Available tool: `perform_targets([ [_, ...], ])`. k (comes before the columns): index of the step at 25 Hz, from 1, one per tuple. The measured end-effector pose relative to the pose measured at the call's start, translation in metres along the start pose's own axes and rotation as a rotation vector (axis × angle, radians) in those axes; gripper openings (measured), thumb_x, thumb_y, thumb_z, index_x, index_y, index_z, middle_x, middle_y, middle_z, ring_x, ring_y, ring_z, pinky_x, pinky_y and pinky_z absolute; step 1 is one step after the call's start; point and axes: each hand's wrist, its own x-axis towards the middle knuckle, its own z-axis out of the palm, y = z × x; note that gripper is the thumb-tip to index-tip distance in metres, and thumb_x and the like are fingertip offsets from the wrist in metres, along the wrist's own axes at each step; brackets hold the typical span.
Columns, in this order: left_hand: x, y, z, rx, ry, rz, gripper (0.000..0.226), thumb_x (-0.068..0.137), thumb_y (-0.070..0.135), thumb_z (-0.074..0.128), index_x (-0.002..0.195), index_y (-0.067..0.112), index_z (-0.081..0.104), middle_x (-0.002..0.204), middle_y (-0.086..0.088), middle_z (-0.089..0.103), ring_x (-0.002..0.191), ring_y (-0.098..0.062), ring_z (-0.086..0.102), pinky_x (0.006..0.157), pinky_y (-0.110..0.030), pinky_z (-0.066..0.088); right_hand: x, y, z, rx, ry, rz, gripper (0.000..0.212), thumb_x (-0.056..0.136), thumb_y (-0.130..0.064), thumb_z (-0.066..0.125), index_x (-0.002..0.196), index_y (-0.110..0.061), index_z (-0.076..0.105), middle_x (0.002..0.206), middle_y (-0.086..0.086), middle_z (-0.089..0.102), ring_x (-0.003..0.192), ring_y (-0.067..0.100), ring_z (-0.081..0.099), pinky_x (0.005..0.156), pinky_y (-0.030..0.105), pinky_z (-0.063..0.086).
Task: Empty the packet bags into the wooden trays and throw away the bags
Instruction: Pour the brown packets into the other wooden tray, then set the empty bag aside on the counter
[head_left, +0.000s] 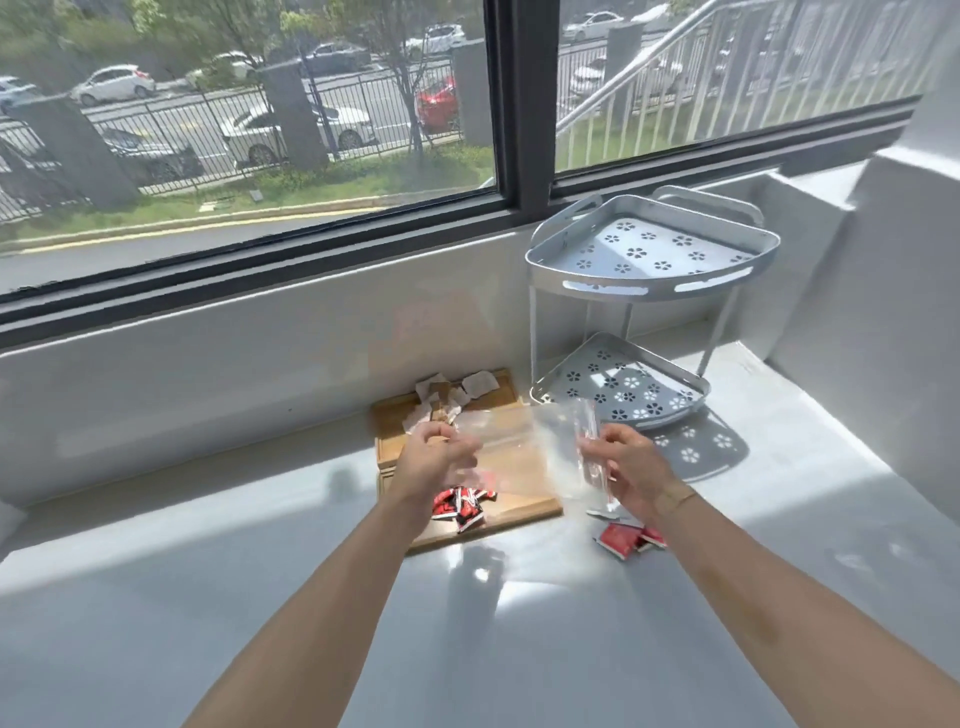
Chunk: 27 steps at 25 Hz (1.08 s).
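Observation:
A clear plastic bag (524, 447) is stretched between my hands above the wooden tray (524, 512). My left hand (434, 460) pinches its left edge, and my right hand (631, 470) grips its right edge by the zip strip. Red packets (462, 506) lie in the tray's near compartment. White and brown packets (447, 397) lie in the far compartment. Two red packets (626, 539) sit on the white counter to the right of the tray, below my right wrist.
A white two-tier corner rack (649, 260) with flower cut-outs stands right of the tray, close to the bag. A low white wall (208, 358) under the window runs behind the tray. The white counter (311, 597) spreads toward me and to the left.

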Motion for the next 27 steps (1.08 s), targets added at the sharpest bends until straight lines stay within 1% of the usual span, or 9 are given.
perform_targets([
  [2, 0.0, -0.018, 0.032, -0.074, -0.087, -0.137, 0.033, 0.079, 0.024, 0.079, 0.103, 0.014, 0.059, 0.082, -0.002, 0.074, 0.064, -0.015, 0.061, 0.051, -0.024, 0.043, -0.023, 0.008, -0.04, 0.022, 0.072, -0.009, 0.034, 0.08, 0.004, 0.072, 0.102, -0.014, 0.052, 0.079, 0.005, 0.068, 0.062, 0.017, 0.063, 0.049, 0.027, 0.047],
  [4, 0.0, -0.035, 0.07, -0.043, -0.144, -0.251, 0.031, 0.083, 0.035, 0.074, 0.104, 0.014, 0.064, 0.079, 0.002, 0.072, 0.06, -0.012, 0.056, 0.052, -0.024, 0.041, -0.047, 0.012, -0.083, 0.035, 0.124, -0.011, 0.044, 0.079, 0.005, 0.073, 0.109, -0.022, 0.055, 0.081, 0.0, 0.073, 0.061, 0.016, 0.065, 0.053, 0.026, 0.043],
  [6, -0.001, -0.047, 0.11, 0.023, -0.186, -0.319, 0.027, 0.085, 0.035, 0.072, 0.1, 0.013, 0.066, 0.083, 0.001, 0.068, 0.059, -0.011, 0.053, 0.052, -0.024, 0.043, -0.071, 0.015, -0.125, 0.032, 0.16, -0.008, 0.043, 0.08, 0.003, 0.072, 0.112, -0.023, 0.061, 0.086, -0.003, 0.074, 0.063, 0.013, 0.068, 0.052, 0.024, 0.047],
  [8, -0.005, -0.057, 0.151, 0.09, -0.24, -0.332, 0.02, 0.086, 0.028, 0.072, 0.097, 0.012, 0.066, 0.083, -0.001, 0.064, 0.065, -0.014, 0.054, 0.056, -0.027, 0.045, -0.094, 0.017, -0.167, 0.012, 0.213, -0.007, 0.034, 0.082, 0.0, 0.072, 0.111, -0.016, 0.066, 0.084, -0.004, 0.073, 0.066, 0.013, 0.069, 0.055, 0.024, 0.05],
  [12, -0.018, -0.074, 0.232, 0.174, -0.305, -0.269, 0.009, 0.089, 0.018, 0.068, 0.095, 0.012, 0.064, 0.076, -0.004, 0.059, 0.058, -0.015, 0.056, 0.054, -0.026, 0.047, -0.135, 0.027, -0.235, 0.027, 0.334, 0.045, 0.016, 0.084, -0.008, 0.072, 0.098, -0.012, 0.069, 0.077, 0.0, 0.069, 0.064, 0.016, 0.069, 0.058, 0.027, 0.053],
  [16, -0.028, -0.098, 0.296, 0.407, -0.313, -0.134, 0.013, 0.092, 0.029, 0.062, 0.086, 0.019, 0.056, 0.072, -0.001, 0.052, 0.051, -0.015, 0.046, 0.038, -0.018, 0.039, -0.164, 0.042, -0.28, 0.037, 0.442, 0.097, 0.013, 0.082, -0.008, 0.074, 0.094, -0.009, 0.069, 0.075, 0.005, 0.069, 0.064, 0.018, 0.069, 0.058, 0.029, 0.056],
  [20, -0.025, -0.131, 0.326, 0.737, -0.434, 0.134, 0.016, 0.095, 0.032, 0.056, 0.09, 0.017, 0.056, 0.074, 0.0, 0.057, 0.058, -0.017, 0.046, 0.056, -0.03, 0.038, -0.183, 0.065, -0.306, -0.094, 0.546, 0.187, 0.012, 0.083, -0.011, 0.074, 0.093, -0.004, 0.071, 0.077, 0.008, 0.071, 0.059, 0.015, 0.066, 0.053, 0.027, 0.057],
  [23, -0.018, -0.152, 0.335, 0.794, -0.556, 0.086, 0.01, 0.096, 0.021, 0.05, 0.098, 0.016, 0.059, 0.083, -0.003, 0.059, 0.062, -0.019, 0.048, 0.062, -0.03, 0.04, -0.194, 0.091, -0.312, -0.189, 0.602, 0.242, 0.012, 0.086, -0.013, 0.069, 0.089, -0.002, 0.07, 0.073, 0.008, 0.071, 0.055, 0.013, 0.065, 0.051, 0.026, 0.054],
  [27, -0.012, -0.169, 0.346, 0.917, -0.597, 0.098, 0.01, 0.094, 0.018, 0.051, 0.098, 0.02, 0.06, 0.084, 0.001, 0.061, 0.064, -0.017, 0.053, 0.055, -0.026, 0.042, -0.201, 0.117, -0.313, -0.26, 0.622, 0.308, 0.02, 0.089, -0.023, 0.065, 0.078, -0.009, 0.073, 0.074, 0.008, 0.075, 0.056, 0.013, 0.063, 0.05, 0.024, 0.052],
])
